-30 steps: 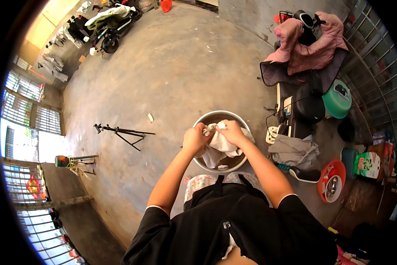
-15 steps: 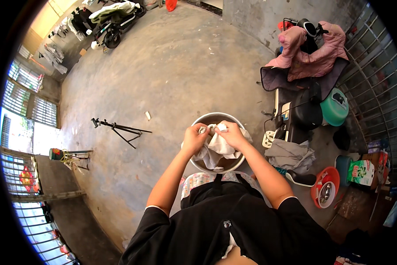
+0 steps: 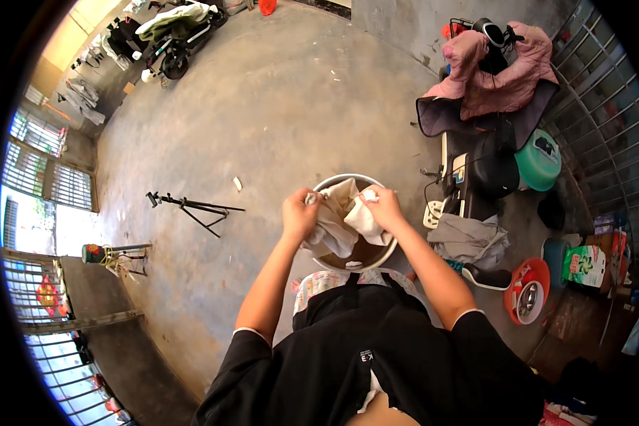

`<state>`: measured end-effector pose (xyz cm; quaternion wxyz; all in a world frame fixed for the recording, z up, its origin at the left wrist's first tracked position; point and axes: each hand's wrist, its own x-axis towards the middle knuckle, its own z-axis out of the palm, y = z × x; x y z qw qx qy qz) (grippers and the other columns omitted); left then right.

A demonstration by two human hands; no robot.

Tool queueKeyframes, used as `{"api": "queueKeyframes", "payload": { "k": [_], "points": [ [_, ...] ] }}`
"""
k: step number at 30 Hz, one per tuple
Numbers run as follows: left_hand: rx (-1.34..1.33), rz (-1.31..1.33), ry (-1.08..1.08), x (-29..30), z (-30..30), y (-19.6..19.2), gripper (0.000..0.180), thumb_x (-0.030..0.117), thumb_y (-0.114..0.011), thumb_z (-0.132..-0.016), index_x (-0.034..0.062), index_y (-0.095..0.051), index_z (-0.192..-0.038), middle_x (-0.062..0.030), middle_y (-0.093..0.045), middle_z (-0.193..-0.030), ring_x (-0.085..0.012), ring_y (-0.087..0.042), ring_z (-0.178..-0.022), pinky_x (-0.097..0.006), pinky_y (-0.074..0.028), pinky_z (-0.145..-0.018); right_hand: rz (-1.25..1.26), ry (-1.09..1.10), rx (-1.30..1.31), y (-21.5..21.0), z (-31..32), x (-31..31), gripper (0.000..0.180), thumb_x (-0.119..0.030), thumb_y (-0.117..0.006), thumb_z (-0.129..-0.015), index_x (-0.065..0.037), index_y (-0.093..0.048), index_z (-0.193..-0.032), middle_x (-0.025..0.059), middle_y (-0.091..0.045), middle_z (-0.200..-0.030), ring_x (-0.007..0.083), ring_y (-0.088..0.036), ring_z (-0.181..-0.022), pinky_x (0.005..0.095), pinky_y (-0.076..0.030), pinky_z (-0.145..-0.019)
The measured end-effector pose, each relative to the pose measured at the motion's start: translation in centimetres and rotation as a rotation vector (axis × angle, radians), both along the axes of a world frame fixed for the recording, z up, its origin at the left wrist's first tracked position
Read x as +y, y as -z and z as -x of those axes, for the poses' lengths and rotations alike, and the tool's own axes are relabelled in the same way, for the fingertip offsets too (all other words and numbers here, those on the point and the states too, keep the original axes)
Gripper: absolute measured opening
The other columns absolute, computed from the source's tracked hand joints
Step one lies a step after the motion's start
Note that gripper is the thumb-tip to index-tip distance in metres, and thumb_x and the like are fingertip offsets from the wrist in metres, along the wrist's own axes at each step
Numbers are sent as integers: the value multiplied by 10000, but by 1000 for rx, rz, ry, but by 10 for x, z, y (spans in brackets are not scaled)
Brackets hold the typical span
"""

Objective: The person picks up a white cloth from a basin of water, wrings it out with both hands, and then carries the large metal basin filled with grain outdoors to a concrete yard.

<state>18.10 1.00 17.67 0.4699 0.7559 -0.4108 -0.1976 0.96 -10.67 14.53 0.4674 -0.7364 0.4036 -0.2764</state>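
Observation:
A round metal basin (image 3: 386,254) stands on the floor in front of my knees, with brownish water inside. Over it I hold a wet white cloth (image 3: 335,233) stretched between both hands. My left hand (image 3: 300,215) is closed on its left end at the basin's left rim. Closed on a bunched right part of it is my right hand (image 3: 383,209), above the basin's right side. The cloth sags between them toward the water. A small white piece (image 3: 353,265) shows at the near inner edge; I cannot tell what it is.
A parked scooter with a pink quilted cover (image 3: 497,92) is at the right, with a grey cloth (image 3: 468,238), a dark shoe (image 3: 487,277) and a red basin (image 3: 539,273) nearer. A black tripod (image 3: 195,207) stands on the left. A motorbike (image 3: 177,42) is far left.
My hands have moved apart, the left one outward to the left. The cloth between them is spread wider, and more water shows in the basin's near part.

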Motion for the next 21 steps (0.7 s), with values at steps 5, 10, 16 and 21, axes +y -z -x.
{"api": "queueKeyframes", "payload": {
  "k": [5,10,16,21],
  "points": [
    [73,-89,-6,-2,-19,-8,136,121,-647,-761,-14,-627,-768,-74,-613,-632,-98,-540,-583,-266,-444,-555,-28,-5,97,21,14,-13,177,-179,-641,-751,-20,-613,-823,158,-616,-738,298,-593,-696,365,-450,-629],
    [154,-20,19,-5,-8,-37,123,132,-652,-749,11,-633,-758,-90,-610,-619,-144,-557,-560,-301,-452,-549,-31,-38,190,30,22,-13,199,-194,-637,-752,-24,-610,-852,162,-621,-761,299,-600,-715,362,-456,-641],
    [21,-114,76,-10,-9,-44,127,116,-654,-755,-7,-632,-779,-74,-620,-647,-106,-549,-598,-269,-449,-560,-90,-77,304,41,18,-6,214,-199,-625,-741,-58,-618,-901,181,-618,-879,351,-578,-864,411,-454,-734],
    [12,-112,59,-16,-15,-45,130,142,-656,-746,18,-637,-780,-129,-623,-663,-196,-597,-598,-313,-461,-573,-61,-34,360,64,25,-12,212,-202,-628,-725,-59,-624,-881,176,-620,-860,352,-582,-842,415,-457,-722]
  ]
}}
